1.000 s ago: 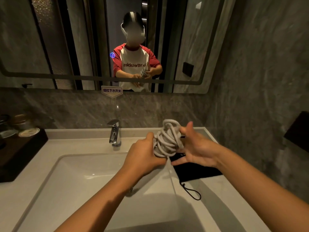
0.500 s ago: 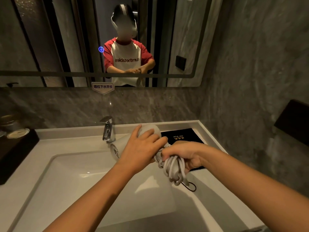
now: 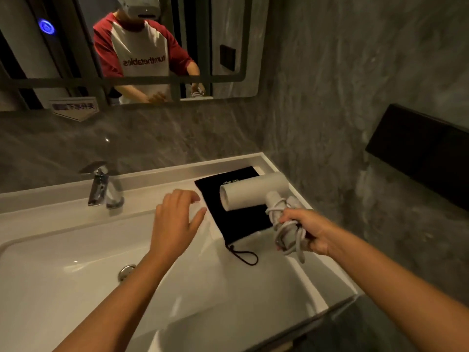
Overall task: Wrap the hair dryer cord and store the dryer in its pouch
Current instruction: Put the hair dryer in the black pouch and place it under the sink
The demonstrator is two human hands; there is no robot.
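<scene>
While faucet (image 3: 104, 188) stands apart, dryer (image 3: 253, 194) overhangs pouch (image 3: 228, 222).

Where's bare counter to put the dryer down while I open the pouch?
Bare counter strip between faucet and pouch; left hand hovers there. Crowded right: pouch fills that corner, dryer in right hand.

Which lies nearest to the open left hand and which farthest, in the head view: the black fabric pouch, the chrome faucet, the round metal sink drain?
From the left hand:
1. Black fabric pouch, just right of the fingertips on the counter.
2. Chrome faucet and round metal sink drain: too close to call. The faucet stands behind and left; the drain sits in the basin, nearer the person.
</scene>
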